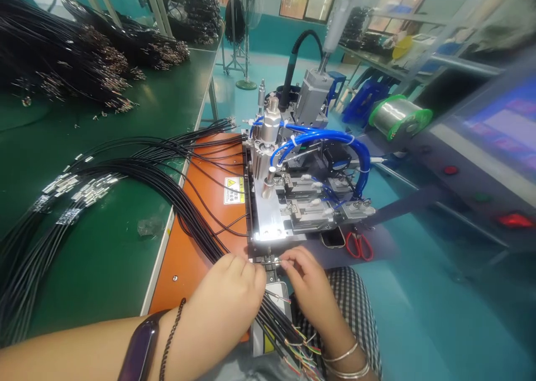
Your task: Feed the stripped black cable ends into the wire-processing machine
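My left hand [237, 286] is closed, fingers curled, over a bundle of black cables [196, 219] in front of the machine; its fingertips are partly hidden, and it appears to grip a black cable. My right hand [307, 277] pinches with thumb and forefinger at the small metal fixture [272, 261] on the machine's front edge. What lies between those fingertips is too small to name. Below my hands, stripped cable ends [304, 350] fan out in red, green, white and yellow wires. The bench-top machine [268, 202] carries metal cylinders and blue air hoses [326, 135].
An orange board [201, 202] lies under the machine, beside a green table [138, 146] bearing cable bundles with metal ends [96, 188]. Red-handled scissors [359, 247] and a phone [333, 237] lie right. A wire spool [400, 117] and control panel [481, 163] stand farther right.
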Demonstrator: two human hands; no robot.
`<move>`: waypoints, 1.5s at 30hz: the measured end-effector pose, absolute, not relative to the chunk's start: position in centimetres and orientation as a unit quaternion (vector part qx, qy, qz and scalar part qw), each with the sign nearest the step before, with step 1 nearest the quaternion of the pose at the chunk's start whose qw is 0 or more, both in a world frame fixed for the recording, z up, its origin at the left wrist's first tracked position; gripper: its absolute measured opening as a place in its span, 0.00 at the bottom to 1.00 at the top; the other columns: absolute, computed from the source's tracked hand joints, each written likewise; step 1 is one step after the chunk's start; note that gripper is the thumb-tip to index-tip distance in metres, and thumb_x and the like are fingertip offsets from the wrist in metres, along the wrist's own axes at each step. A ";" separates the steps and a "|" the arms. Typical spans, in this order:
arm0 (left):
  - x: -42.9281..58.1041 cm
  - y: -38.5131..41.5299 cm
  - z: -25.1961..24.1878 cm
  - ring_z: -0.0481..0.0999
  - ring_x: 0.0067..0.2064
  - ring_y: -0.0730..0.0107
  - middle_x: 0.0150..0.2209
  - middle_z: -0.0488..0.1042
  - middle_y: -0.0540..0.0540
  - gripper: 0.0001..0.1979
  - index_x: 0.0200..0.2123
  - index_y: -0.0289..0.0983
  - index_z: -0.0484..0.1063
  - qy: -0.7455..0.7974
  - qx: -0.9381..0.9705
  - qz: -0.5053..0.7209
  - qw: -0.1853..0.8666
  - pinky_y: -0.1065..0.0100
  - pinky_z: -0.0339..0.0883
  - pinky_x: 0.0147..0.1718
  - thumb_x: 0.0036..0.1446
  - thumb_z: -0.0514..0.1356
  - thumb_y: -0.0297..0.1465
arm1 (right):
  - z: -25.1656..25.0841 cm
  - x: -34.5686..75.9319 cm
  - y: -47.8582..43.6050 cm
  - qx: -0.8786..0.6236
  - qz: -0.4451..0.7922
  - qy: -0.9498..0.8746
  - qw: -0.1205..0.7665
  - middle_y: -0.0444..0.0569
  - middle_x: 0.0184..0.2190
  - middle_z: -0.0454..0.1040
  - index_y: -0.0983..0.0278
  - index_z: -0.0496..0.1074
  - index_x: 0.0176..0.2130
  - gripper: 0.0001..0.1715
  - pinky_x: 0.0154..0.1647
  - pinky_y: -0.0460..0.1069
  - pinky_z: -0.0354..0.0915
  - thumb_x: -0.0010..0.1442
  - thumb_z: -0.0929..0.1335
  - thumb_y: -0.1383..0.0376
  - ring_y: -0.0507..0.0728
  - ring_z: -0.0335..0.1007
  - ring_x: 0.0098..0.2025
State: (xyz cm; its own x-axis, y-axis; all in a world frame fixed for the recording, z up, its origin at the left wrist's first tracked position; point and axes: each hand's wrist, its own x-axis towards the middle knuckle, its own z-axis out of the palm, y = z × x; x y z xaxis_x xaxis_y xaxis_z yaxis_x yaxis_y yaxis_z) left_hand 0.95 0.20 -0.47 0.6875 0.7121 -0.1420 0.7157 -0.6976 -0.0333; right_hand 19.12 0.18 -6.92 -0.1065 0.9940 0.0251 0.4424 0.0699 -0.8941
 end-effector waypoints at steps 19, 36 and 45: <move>0.1 1.4 -1.0 0.71 0.38 0.62 0.36 0.71 0.43 0.15 0.41 0.35 0.67 0.418 0.907 -0.036 0.032 0.59 0.67 0.38 0.51 0.53 0.19 | -6.1 19.5 -0.3 -0.441 0.328 -0.712 0.437 0.44 0.30 0.72 0.61 0.72 0.32 0.08 0.36 0.47 0.63 0.56 0.67 0.73 0.54 0.67 0.34; 0.0 1.5 -2.3 0.68 0.35 0.66 0.34 0.72 0.51 0.12 0.35 0.40 0.69 0.413 0.882 0.147 0.173 0.62 0.65 0.37 0.52 0.53 0.19 | -6.1 18.6 0.1 -0.446 0.289 -0.685 0.498 0.44 0.30 0.73 0.60 0.72 0.36 0.09 0.35 0.45 0.66 0.56 0.67 0.74 0.52 0.69 0.33; 0.0 1.7 -1.1 0.66 0.28 0.68 0.27 0.70 0.49 0.10 0.26 0.38 0.65 0.462 0.839 0.202 0.202 0.66 0.61 0.29 0.50 0.48 0.20 | -6.6 18.6 -0.7 -0.443 0.243 -0.674 0.539 0.47 0.32 0.74 0.56 0.73 0.43 0.16 0.34 0.49 0.67 0.58 0.67 0.73 0.55 0.69 0.33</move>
State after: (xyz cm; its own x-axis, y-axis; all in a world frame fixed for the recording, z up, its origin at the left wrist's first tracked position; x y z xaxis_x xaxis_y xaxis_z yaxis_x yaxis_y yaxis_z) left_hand 0.05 1.74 -1.10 0.4908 0.8580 0.1516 0.6946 -0.4903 0.5265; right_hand 18.57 -0.74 -6.62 -0.0273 0.8591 0.5111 0.3352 0.4895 -0.8050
